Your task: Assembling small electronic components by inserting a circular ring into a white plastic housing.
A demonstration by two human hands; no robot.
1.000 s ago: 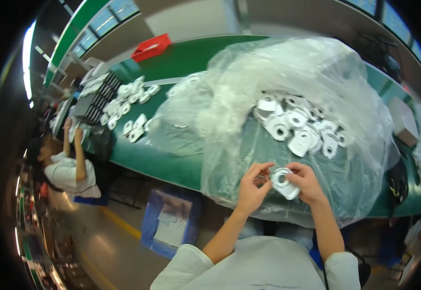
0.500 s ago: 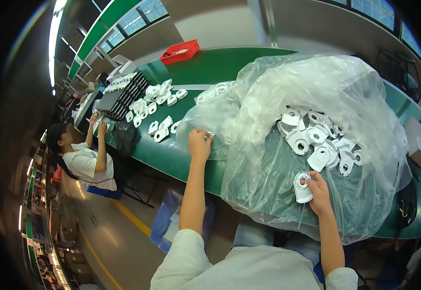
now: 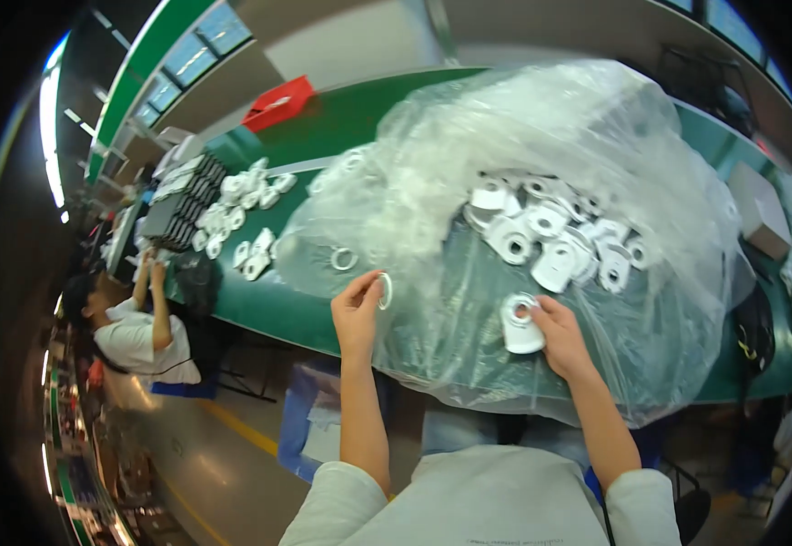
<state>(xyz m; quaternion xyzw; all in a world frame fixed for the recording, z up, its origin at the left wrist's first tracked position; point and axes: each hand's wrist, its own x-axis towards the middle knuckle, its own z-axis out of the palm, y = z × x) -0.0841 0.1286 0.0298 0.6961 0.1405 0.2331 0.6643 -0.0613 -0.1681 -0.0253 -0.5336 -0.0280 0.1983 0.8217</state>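
Note:
Between the fingertips of my left hand (image 3: 357, 314) is a thin white ring (image 3: 386, 291), held on edge above the front of the plastic bag. My right hand (image 3: 563, 338) grips a white plastic housing (image 3: 522, 326) by its side; a round hole shows at its top end. Beyond it, a heap of similar white housings (image 3: 555, 238) lies in the mouth of a large clear plastic bag (image 3: 469, 346). Another white ring (image 3: 343, 258) rests under or on the bag's film, just past my left hand.
The bag spreads over a green worktable (image 3: 341, 118). Loose white parts (image 3: 250, 187) and stacked black trays (image 3: 188, 200) stand to the left, with a red bin (image 3: 277, 103) behind. A co-worker (image 3: 141, 318) sits at far left. A blue bin (image 3: 309, 423) is below the table edge.
My left hand has picked up a ring and come nearer my right hand. The right hand still holds the housing, now turned and slightly tilted. The whole view has shifted.

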